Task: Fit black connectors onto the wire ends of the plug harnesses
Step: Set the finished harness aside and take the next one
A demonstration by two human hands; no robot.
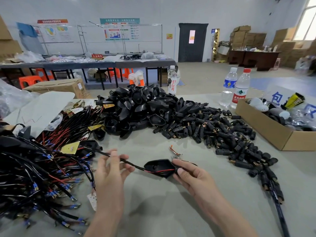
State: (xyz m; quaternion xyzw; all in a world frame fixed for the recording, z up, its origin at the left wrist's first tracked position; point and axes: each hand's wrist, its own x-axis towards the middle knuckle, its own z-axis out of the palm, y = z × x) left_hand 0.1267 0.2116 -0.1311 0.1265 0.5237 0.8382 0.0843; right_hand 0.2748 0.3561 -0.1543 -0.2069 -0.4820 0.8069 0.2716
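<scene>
**While both hands hold one harness, heaps crowd three sides of the table**

Where the grey table (153,211) meets its near edge, bare surface shows under and between the forearms, and a narrower bare strip runs from the hands towards the far heaps. A tangle of black and red wire harnesses with blue crimp ends (42,168) fills the left edge and reaches almost to the left wrist. A mound of black shield-shaped plastic housings (136,106) sits at the far middle. Beside it, a spread of small black cylindrical connectors with brass tips (213,130) trails down the right side towards the near right corner. An open brown cardboard box (273,134) lies along the right edge, with two clear plastic water bottles (229,86) just beyond it at the far edge. A small bent metal clip with an orange tip (174,151) lies just beyond the hands.

The left hand (111,170) is raised palm up, fingers loosely curled, pinching a black sheathed cable (130,163) between thumb and forefinger. That cable runs right into one black shield-shaped housing (159,166), held just above the table between the hands, with a thin red wire (162,171) lying across it. The right hand (189,173) grips the housing's right end between thumb and fingertips.
</scene>
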